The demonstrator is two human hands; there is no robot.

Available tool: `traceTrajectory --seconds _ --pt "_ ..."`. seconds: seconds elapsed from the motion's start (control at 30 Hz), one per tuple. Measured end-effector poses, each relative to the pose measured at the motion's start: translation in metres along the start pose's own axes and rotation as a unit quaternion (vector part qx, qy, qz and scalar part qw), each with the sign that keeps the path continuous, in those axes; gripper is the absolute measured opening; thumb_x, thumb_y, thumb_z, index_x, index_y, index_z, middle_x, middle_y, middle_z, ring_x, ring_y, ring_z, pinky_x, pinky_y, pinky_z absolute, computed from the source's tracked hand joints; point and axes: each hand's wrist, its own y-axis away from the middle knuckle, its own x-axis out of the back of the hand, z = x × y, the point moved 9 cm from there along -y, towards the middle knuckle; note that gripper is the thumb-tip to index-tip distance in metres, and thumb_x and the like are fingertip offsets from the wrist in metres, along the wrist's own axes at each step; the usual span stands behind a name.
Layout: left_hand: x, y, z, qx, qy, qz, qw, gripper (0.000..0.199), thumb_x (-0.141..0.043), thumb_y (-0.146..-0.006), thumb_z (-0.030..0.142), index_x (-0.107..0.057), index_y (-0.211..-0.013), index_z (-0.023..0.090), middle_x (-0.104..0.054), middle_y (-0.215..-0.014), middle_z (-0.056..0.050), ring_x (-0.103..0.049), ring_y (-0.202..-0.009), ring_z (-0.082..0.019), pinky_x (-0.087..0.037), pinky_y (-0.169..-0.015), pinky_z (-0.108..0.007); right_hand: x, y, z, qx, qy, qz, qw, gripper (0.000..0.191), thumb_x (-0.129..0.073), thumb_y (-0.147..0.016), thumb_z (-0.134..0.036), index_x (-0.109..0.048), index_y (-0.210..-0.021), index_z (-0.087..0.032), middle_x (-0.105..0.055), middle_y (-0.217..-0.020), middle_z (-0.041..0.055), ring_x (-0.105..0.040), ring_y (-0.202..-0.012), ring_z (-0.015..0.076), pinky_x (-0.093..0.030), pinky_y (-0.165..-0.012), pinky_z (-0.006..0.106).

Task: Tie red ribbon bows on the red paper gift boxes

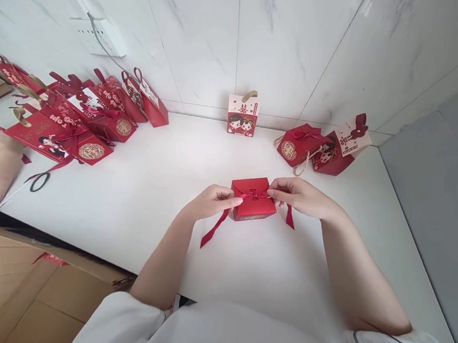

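Observation:
A small red gift box (pixel 252 211) sits on the white table in front of me, with a dark red ribbon (pixel 219 229) tied across its top. At the box's left side, my left hand (pixel 215 201) pinches the ribbon between thumb and fingers, its tail hanging down to the lower left. My right hand (pixel 296 194) pinches the ribbon at the box's right edge, and another tail lies on the table below it. The ribbon's knot or bow lies over a cut-out in the middle of the lid, between my hands.
Several decorated red boxes (pixel 96 150) crowd the table's left side near a pair of scissors (pixel 40 182). A co-worker's hand (pixel 7 141) is at far left. One box (pixel 241 117) stands by the wall; two more, including a hexagonal box (pixel 299 148), stand back right. Cardboard cartons (pixel 57 290) are lower left.

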Motion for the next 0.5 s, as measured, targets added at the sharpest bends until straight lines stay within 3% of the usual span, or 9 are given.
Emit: traceTrajectory --seconds 0.1,0.2,0.3,0.37,0.43,0.5 --pt "-0.001 0.000 0.001 -0.006 0.004 0.008 1.000 0.044 -0.056 -0.085 0.050 -0.043 -0.060 0.016 -0.035 -0.062 0.002 -0.032 -0.057 -0.009 -0.026 -0.055 -0.026 0.004 0.006 -0.006 0.005 0.049 0.028 0.998 0.031 -0.051 -0.089 -0.050 -0.063 -0.084 -0.022 -0.063 -0.073 0.0014 -0.055 -0.066 0.0161 -0.043 -0.063 0.031" --pt "0.002 0.001 0.005 -0.018 0.003 0.026 0.999 0.043 -0.054 -0.086 0.051 -0.047 -0.062 0.017 -0.039 -0.062 0.002 -0.037 -0.058 -0.010 -0.031 -0.057 -0.026 0.010 0.014 -0.023 0.075 0.103 0.073 0.989 0.026 -0.056 -0.088 -0.047 -0.059 -0.102 -0.026 -0.066 -0.093 0.0030 -0.059 -0.076 0.0180 -0.047 -0.070 0.033" --pt "0.019 0.005 0.018 -0.066 -0.049 0.155 0.985 0.030 -0.056 -0.086 0.046 -0.056 -0.076 0.019 -0.054 -0.076 0.000 -0.050 -0.072 -0.013 -0.041 -0.068 -0.028 0.008 0.022 -0.045 0.177 0.218 0.106 0.954 0.020 -0.063 -0.086 -0.037 -0.061 -0.102 -0.026 -0.061 -0.111 0.0061 -0.058 -0.095 0.0222 -0.046 -0.085 0.039" --pt "0.024 0.012 0.034 -0.132 -0.109 0.253 0.952 0.018 -0.061 -0.085 0.039 -0.061 -0.091 0.021 -0.059 -0.096 -0.003 -0.055 -0.093 -0.017 -0.044 -0.085 -0.032 0.002 0.025 -0.053 0.211 0.296 0.117 0.924 0.012 -0.062 -0.087 -0.032 -0.064 -0.095 -0.025 -0.059 -0.110 0.0075 -0.056 -0.098 0.0238 -0.044 -0.089 0.042" --pt "0.014 0.016 0.048 -0.191 -0.165 0.291 0.923 0.017 -0.063 -0.084 0.032 -0.065 -0.099 0.024 -0.057 -0.113 -0.006 -0.052 -0.111 -0.020 -0.041 -0.100 -0.036 -0.003 0.024 -0.055 0.219 0.348 0.122 0.904 0.009 -0.060 -0.089 -0.030 -0.065 -0.092 -0.023 -0.059 -0.105 0.0081 -0.055 -0.094 0.0239 -0.043 -0.086 0.042" --pt "-0.001 0.014 0.054 -0.217 -0.202 0.289 0.910 0.014 -0.063 -0.085 0.029 -0.068 -0.098 0.025 -0.054 -0.121 -0.006 -0.049 -0.119 -0.021 -0.038 -0.106 -0.038 -0.008 0.023 -0.056 0.223 0.375 0.125 0.891 0.011 -0.058 -0.091 -0.029 -0.066 -0.093 -0.022 -0.059 -0.100 0.0084 -0.055 -0.089 0.0234 -0.044 -0.081 0.040"
